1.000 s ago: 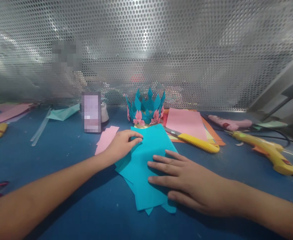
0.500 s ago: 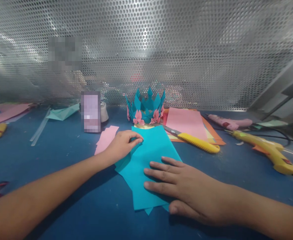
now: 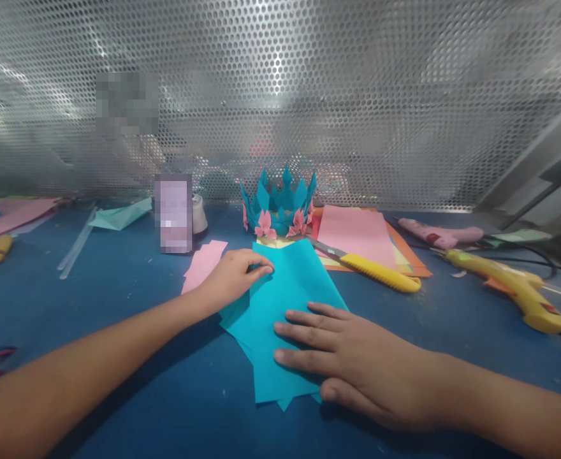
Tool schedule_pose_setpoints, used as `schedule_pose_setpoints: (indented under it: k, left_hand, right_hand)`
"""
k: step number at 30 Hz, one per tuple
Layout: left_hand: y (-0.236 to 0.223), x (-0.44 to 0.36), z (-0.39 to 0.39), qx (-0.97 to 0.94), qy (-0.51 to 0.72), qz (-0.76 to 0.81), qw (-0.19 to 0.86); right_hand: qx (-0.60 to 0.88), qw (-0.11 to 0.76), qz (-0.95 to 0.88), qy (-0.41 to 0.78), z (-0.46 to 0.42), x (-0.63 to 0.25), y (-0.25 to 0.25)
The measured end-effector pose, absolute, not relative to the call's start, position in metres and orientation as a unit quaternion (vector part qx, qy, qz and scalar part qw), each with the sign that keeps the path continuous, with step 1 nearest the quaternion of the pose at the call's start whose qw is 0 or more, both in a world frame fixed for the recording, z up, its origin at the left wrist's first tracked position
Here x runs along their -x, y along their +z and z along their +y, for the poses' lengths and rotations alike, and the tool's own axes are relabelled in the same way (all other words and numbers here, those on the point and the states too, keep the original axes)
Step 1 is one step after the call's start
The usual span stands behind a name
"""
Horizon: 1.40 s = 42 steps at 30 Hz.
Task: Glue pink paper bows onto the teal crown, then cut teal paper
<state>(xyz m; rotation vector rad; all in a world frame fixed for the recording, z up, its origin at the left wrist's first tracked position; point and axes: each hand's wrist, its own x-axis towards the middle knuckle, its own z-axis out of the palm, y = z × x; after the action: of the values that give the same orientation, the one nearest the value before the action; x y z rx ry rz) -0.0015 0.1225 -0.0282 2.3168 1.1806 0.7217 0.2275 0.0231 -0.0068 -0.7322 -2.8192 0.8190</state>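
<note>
Several sheets of bright blue paper (image 3: 280,293) lie in an uneven stack at the middle of the table, lower corners poking out at different angles. My left hand (image 3: 237,274) is closed, thumb and fingertips pinched at the upper left of the top sheet. Lower right, my right hand (image 3: 357,363) lies flat on the sheet, fingers spread toward the left. Just behind the blue paper stands a blue folded-paper crown (image 3: 280,210) with pink paper flowers. Pink paper pieces (image 3: 204,260) show beyond my left hand.
A yellow utility knife (image 3: 380,273), blade out, rests across a stack of coloured sheets (image 3: 357,233). A pink glue gun (image 3: 440,234) and a yellow glue gun (image 3: 510,280) with cords lie right. A blurred-out phone (image 3: 174,213) stands before a white spool (image 3: 199,215). Perforated metal panel (image 3: 280,95) behind.
Almost nothing differs. My right hand has shifted very slightly to the left on the blue paper, and the top sheet's edge has moved a touch with it. My left hand keeps its place.
</note>
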Motion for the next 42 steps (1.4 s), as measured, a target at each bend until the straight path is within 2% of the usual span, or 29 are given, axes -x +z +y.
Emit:
schedule_pose_setpoints:
  k: [9, 15, 24, 42]
  left_hand:
    - [-0.02, 0.014, 0.13, -0.827, 0.142, 0.449, 0.307]
    - [-0.016, 0.013, 0.125, -0.783, 0.101, 0.461, 0.405]
    - [-0.006, 0.014, 0.12, -0.789, 0.055, 0.438, 0.427]
    - [-0.004, 0.006, 0.103, -0.82, 0.024, 0.481, 0.309]
  right_hand:
    - [0.241, 0.01, -0.941, 0.239, 0.023, -0.226, -0.006]
    - [0.242, 0.006, -0.945, 0.221, 0.023, -0.225, -0.007]
    - [0.243, 0.019, -0.945, 0.216, 0.021, -0.227, -0.008]
    - [0.246, 0.015, -0.945, 0.215, 0.02, -0.227, -0.007]
